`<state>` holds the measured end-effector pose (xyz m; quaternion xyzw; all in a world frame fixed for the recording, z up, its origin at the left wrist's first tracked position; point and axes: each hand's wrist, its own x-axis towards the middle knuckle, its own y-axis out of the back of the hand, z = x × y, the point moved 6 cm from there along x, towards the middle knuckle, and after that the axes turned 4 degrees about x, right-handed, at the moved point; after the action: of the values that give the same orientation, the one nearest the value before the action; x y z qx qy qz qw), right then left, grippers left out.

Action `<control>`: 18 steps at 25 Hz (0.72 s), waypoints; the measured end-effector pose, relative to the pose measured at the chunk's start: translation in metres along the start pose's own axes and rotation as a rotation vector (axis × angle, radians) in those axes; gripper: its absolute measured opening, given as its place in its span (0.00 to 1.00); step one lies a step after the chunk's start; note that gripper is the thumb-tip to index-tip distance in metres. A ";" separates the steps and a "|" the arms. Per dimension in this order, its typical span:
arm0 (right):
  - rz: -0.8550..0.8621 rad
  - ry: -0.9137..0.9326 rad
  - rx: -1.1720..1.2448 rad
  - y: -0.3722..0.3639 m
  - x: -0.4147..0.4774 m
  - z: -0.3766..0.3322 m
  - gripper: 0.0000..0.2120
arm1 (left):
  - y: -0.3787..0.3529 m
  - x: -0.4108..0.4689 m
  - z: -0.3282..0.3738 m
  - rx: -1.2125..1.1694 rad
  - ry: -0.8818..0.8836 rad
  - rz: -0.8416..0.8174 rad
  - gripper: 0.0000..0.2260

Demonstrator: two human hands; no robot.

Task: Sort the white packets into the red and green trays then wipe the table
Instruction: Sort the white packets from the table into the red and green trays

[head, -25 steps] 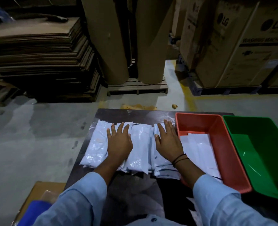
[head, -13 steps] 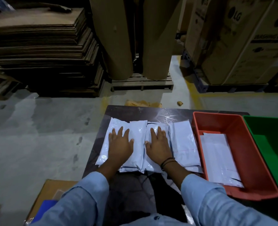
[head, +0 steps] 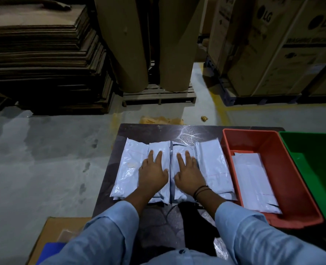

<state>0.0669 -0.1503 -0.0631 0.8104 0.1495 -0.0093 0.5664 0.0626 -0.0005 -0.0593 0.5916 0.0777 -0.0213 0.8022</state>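
Note:
Several white packets (head: 213,165) lie side by side in a row on the dark table (head: 150,131). My left hand (head: 152,172) lies flat, fingers straight, on the packets left of centre. My right hand (head: 189,174) lies flat on the packets just right of centre, thumbs nearly meeting. A red tray (head: 294,180) stands right of the row and holds a few white packets (head: 254,180). A green tray (head: 315,169) stands beside it at the far right, partly cut off by the frame edge.
Beyond the table's far edge is a grey concrete floor (head: 43,150). Stacked cardboard sheets (head: 43,60), two large brown paper rolls (head: 148,41) on a pallet and big cartons (head: 273,44) stand behind. A cardboard box (head: 58,232) sits low at my left.
Both hands slid together toward the middle of the packet row, closing the gaps between packets. The view shifted left, so the trays sit further right.

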 end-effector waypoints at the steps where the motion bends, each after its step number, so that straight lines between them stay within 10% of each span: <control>1: -0.004 0.009 0.037 0.004 0.000 0.000 0.36 | 0.001 0.000 0.001 -0.008 0.005 0.007 0.32; 9: 0.212 -0.117 0.583 0.060 -0.001 0.018 0.29 | 0.034 -0.002 0.015 -0.099 0.028 0.094 0.29; 18: 0.430 -0.074 0.547 0.142 -0.035 0.061 0.28 | 0.062 0.001 0.082 -0.248 -0.018 0.128 0.29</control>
<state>0.0791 -0.2588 0.0515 0.9443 -0.0531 0.0412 0.3223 0.0796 -0.0602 0.0228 0.4912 0.0347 0.0345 0.8697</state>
